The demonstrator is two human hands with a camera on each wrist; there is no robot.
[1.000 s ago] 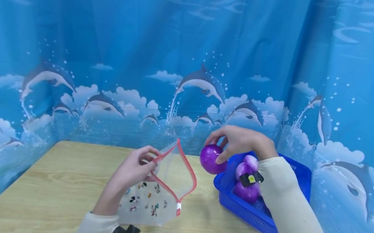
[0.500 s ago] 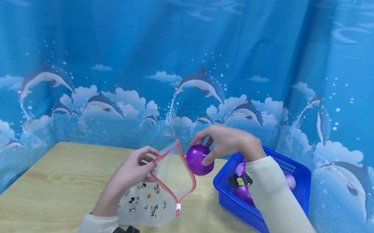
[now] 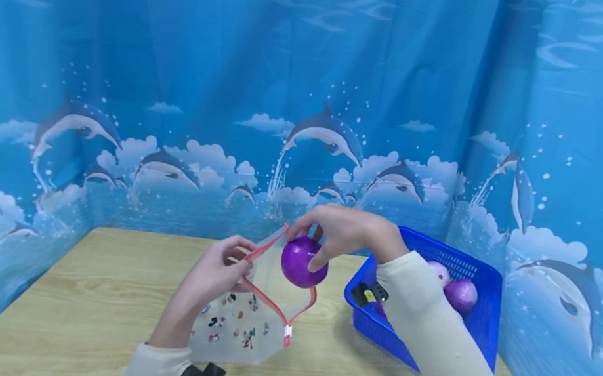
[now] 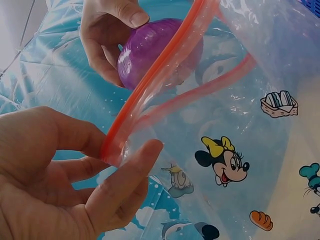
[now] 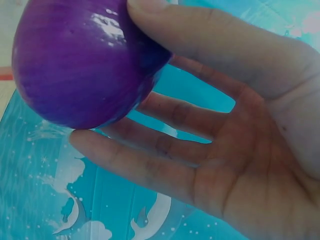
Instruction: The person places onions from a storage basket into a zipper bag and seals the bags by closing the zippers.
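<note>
My left hand (image 3: pixel 219 267) pinches the red-edged mouth of a clear zip bag (image 3: pixel 235 333) printed with cartoon figures. The bag's mouth gapes toward the right, and a white slider (image 3: pixel 287 331) sits at its near end. My right hand (image 3: pixel 351 231) grips a glossy purple onion (image 3: pixel 302 264) between thumb and fingertips, right at the opening. In the left wrist view the onion (image 4: pixel 145 55) partly shows through the clear plastic behind the red edge. The right wrist view shows the onion (image 5: pixel 80 65) tapering toward the palm.
On the right of the wooden table (image 3: pixel 98 294) stands a blue plastic basket (image 3: pixel 382 331) with more purple onions (image 3: pixel 461 296), partly hidden by my right sleeve (image 3: pixel 433 330). A dolphin-print curtain (image 3: pixel 225 69) surrounds the table at the back and sides.
My right hand has carried the purple onion leftward from beside the basket to the bag's mouth. More onions in the basket now show beyond the sleeve. The left hand and bag have stayed put.
</note>
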